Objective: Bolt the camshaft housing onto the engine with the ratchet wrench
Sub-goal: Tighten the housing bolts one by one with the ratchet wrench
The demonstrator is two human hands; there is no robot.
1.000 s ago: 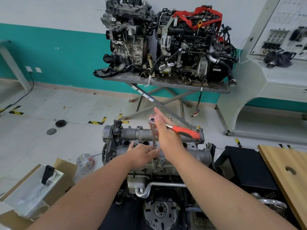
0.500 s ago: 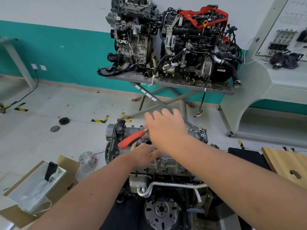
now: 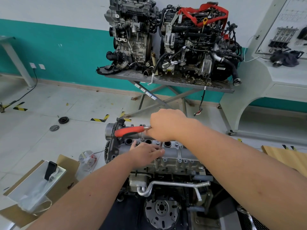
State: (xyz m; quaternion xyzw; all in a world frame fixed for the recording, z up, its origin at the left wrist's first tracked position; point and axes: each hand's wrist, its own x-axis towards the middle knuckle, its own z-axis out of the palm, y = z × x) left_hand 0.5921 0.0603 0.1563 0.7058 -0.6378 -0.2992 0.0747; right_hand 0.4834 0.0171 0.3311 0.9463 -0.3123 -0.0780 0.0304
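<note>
Head view, item 1: engine (image 3: 166, 188), standing low in front of the person, with the camshaft housing (image 3: 179, 155) seated across its top.

Item 2: ratchet wrench (image 3: 129, 131), red handle pointing left over the housing's far edge. The right hand (image 3: 166, 125) grips its head end, fingers curled round the metal neck. A thin extension bar (image 3: 160, 146) drops from under that hand to a bolt near the housing's middle.

Item 3: left hand (image 3: 146, 151), resting on the housing, fingers close about the lower end of the bar; whether they pinch it or only steady it, I cannot tell.

Step in hand, as judged: tightening 1 middle bolt. The next move calls for swinging the handle while the left hand keeps the socket square on the bolt.

Room: open air left of and above the handle; the sprocket (image 3: 109, 131) at the housing's left end is the nearest obstacle. A wooden board (image 3: 289, 156) lies well apart to the right.
</note>
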